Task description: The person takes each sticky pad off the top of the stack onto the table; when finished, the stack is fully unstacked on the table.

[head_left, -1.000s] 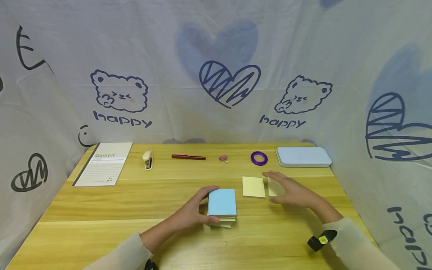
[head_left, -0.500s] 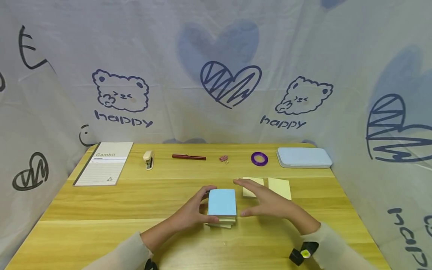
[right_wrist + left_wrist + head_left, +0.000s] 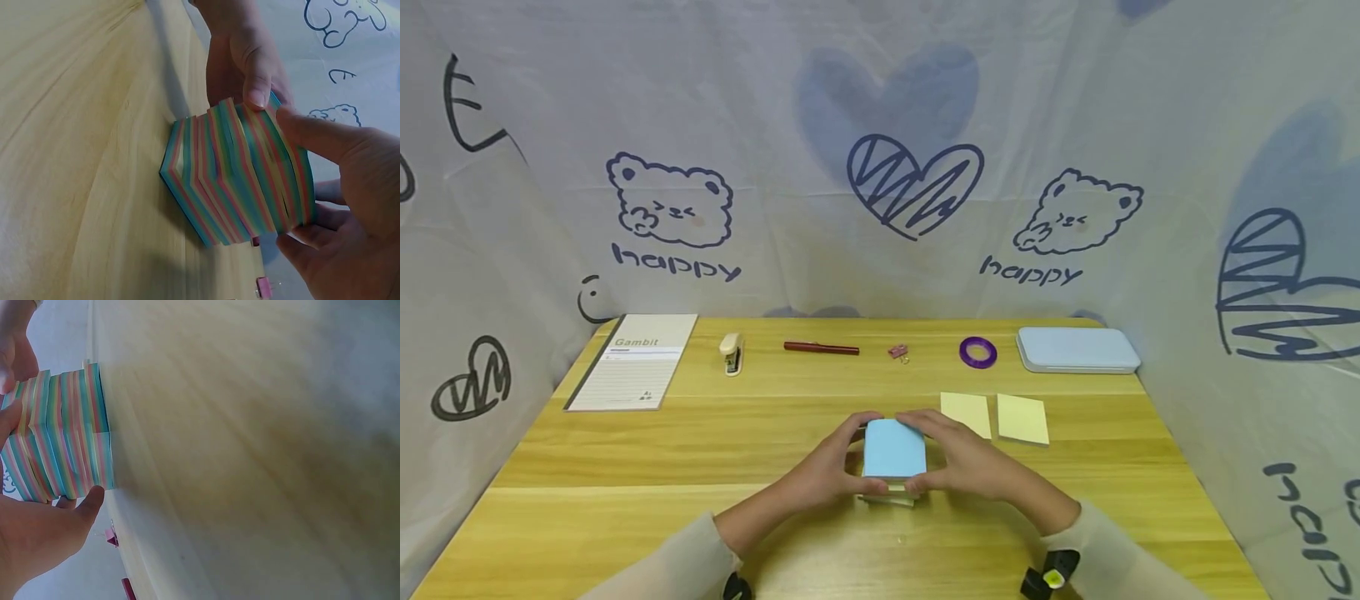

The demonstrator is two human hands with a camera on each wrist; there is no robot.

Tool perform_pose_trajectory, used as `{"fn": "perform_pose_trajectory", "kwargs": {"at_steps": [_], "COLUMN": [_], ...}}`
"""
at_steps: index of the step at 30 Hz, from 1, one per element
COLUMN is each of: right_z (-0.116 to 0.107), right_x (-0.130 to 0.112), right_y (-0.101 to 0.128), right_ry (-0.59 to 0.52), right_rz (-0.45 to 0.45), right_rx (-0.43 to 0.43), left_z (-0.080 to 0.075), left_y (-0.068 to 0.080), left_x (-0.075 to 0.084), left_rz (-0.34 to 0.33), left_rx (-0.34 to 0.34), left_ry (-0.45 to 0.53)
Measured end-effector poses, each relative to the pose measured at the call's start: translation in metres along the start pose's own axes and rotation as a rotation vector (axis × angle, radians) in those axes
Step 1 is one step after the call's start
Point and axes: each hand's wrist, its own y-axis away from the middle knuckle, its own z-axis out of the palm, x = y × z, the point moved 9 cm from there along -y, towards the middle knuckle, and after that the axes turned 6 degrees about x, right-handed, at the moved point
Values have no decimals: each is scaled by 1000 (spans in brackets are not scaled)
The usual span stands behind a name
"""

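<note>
A stack of sticky note pads [image 3: 895, 448], blue on top, stands near the middle of the wooden table. Its sides show many thin coloured stripes, and in the right wrist view some layers [image 3: 231, 169] sit slightly out of line. My left hand [image 3: 822, 472] grips the stack's left side, thumb at the near edge and fingers at the far one. From the right, my right hand [image 3: 968, 460] holds it the same way, its thumb close to the left thumb. Just behind the right hand lie two pale yellow sticky note pads, one left [image 3: 966, 410] and one right [image 3: 1022, 418].
Along the back of the table [image 3: 662, 467] lie a notepad [image 3: 636, 362], a small stapler [image 3: 731, 354], a dark red pen [image 3: 822, 347], pink clips [image 3: 898, 352], a purple tape roll [image 3: 978, 352] and a light blue case [image 3: 1077, 350]. A printed curtain [image 3: 790, 225] surrounds the table.
My right hand has moved left from the right yellow pad to the stack and now grips its right side. Both yellow pads are uncovered more. The left hand has stayed on the stack.
</note>
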Motion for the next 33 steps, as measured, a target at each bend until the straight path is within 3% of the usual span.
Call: {"fn": "perform_pose_trajectory", "kwargs": {"at_steps": [21,28,33], "right_z": [-10,-30,-52], "right_x": [-6,12,37], "right_y": [3,16,33], "right_ry": [78,79,44], "right_rz": [-51,-38,38], "right_rx": [32,48,72], "left_z": [1,1,1], "left_y": [-2,-2,-2], "left_x": [1,4,3], "left_rz": [13,21,9], "left_rx": [16,20,22], "left_ry": [-31,-14,-10]}}
